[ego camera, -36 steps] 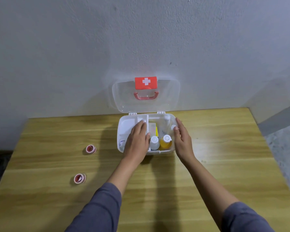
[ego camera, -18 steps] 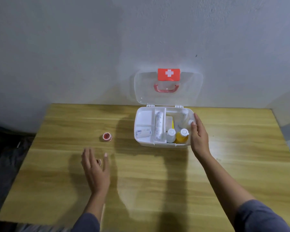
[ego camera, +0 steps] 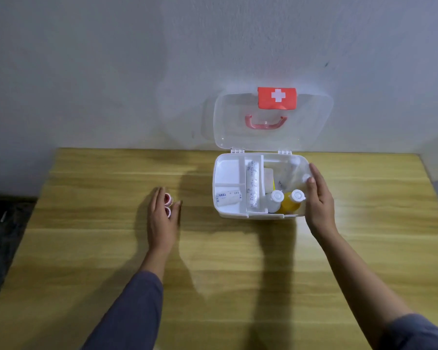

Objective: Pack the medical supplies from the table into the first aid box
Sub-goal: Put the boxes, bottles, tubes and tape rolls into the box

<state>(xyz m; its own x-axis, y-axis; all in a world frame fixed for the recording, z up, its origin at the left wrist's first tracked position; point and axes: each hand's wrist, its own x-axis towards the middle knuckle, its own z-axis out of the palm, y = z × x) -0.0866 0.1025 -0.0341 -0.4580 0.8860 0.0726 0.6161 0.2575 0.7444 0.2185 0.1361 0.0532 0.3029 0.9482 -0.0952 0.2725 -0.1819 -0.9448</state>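
The white first aid box (ego camera: pixel 234 213) stands open on the wooden table (ego camera: pixel 238 261), its clear lid (ego camera: pixel 311 127) leaning on the wall. Inside lie a long bandage roll (ego camera: pixel 253 183), a short bandage roll (ego camera: pixel 228 197), a white bottle (ego camera: pixel 276 198) and a yellow bottle (ego camera: pixel 292 202). My right hand (ego camera: pixel 319 200) lies flat against the box's right wall, fingers straight. To the left of the box, my left hand (ego camera: pixel 162 221) rests on the table with two red-and-white tape rolls (ego camera: pixel 168 198) held between its thumb and fingers.
A grey wall rises directly behind the table. The table's left edge drops to a dark floor (ego camera: pixel 0 223). The box's rear left compartment (ego camera: pixel 229 170) holds nothing.
My left hand left the box, swept left over the nearer tape roll and then forward to the farther one; both rolls now sit together in it. My right hand stayed on the box.
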